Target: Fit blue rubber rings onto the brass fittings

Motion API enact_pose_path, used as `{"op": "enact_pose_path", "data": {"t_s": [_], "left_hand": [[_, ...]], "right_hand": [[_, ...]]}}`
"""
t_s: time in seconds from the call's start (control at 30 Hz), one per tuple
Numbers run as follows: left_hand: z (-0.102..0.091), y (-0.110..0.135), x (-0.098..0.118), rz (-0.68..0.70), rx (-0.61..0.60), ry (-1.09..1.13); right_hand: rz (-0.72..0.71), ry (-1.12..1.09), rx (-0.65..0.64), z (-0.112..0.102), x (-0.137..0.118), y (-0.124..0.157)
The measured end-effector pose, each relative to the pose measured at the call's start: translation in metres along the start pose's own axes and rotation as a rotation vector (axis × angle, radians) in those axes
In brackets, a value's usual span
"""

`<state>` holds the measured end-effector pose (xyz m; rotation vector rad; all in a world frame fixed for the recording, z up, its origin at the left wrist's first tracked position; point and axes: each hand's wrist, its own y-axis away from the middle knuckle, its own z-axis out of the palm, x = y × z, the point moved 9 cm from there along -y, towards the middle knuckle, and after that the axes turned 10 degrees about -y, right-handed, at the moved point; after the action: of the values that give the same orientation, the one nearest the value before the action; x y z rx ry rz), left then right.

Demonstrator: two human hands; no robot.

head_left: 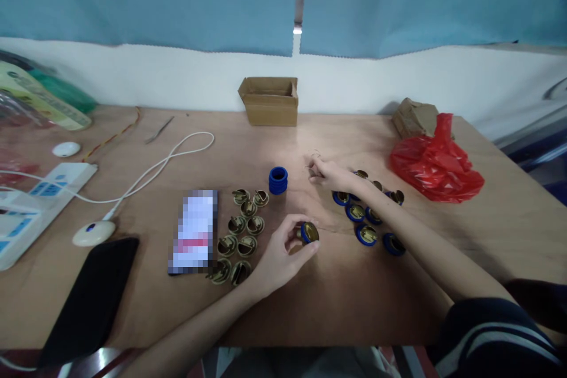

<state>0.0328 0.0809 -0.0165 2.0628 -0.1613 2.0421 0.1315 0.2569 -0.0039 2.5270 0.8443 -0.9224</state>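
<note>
My left hand (283, 254) grips a round brass-coloured metal part with a blue ring (309, 233) around its rim, tilted between thumb and fingers. Farther off, my right hand (324, 172) reaches over the table with its fingertips pinched together beside some thin curved wires (315, 153). Whatever lies between those fingertips is too small to make out. Between the hands stands a stack of blue rings (278, 181). Left of my left hand are several brass-coloured metal parts without blue rings (247, 245). Several blue-ringed metal parts (367, 234) lie under and around my right forearm.
A small open cardboard box (271, 109) sits by the wall. A knotted red plastic bag (438, 165) and a brown carton (414, 118) are at the right. On the left lie a lit phone (195, 230), a dark phone (91, 295), a white cable (153, 168) and a power strip (48, 201).
</note>
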Motion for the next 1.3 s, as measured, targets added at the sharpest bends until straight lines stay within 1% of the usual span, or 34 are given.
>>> {"op": "enact_pose_path", "data": {"t_s": [0.23, 0.33, 0.47, 0.6, 0.7, 0.8, 0.93, 1.0, 1.1, 1.17, 1.3], "left_hand": [[0.001, 0.003, 0.003, 0.000, -0.006, -0.005], [0.001, 0.003, 0.004, 0.003, -0.009, -0.005], [0.000, 0.002, 0.005, 0.015, -0.007, -0.016], [0.000, 0.002, 0.007, 0.020, -0.007, -0.013], [0.000, 0.002, 0.008, 0.024, -0.002, -0.013], [-0.001, 0.003, 0.009, 0.027, 0.004, -0.018], [-0.006, 0.003, 0.009, 0.016, 0.049, 0.021], [-0.010, 0.003, 0.009, 0.015, 0.086, 0.031], [-0.014, 0.002, 0.011, 0.033, 0.124, 0.007], [-0.016, 0.003, 0.014, 0.065, 0.147, -0.011], [-0.017, 0.006, 0.019, 0.135, 0.154, -0.038]], "right_hand": [[-0.007, -0.029, -0.002, 0.001, 0.002, -0.001], [-0.027, -0.016, 0.017, 0.001, -0.001, 0.001], [-0.052, 0.024, 0.049, 0.002, -0.007, 0.004], [-0.082, 0.060, 0.023, 0.005, -0.017, 0.004], [-0.108, 0.077, 0.025, 0.002, -0.027, 0.007], [-0.124, 0.077, 0.052, -0.007, -0.039, 0.020], [-0.131, 0.044, 0.149, -0.023, -0.062, 0.056], [-0.148, -0.058, 0.254, -0.034, -0.075, 0.080], [-0.169, -0.245, 0.279, -0.032, -0.087, 0.108], [-0.122, -0.424, 0.225, -0.021, -0.087, 0.120], [0.042, -0.883, -0.014, 0.017, -0.081, 0.128]]}}
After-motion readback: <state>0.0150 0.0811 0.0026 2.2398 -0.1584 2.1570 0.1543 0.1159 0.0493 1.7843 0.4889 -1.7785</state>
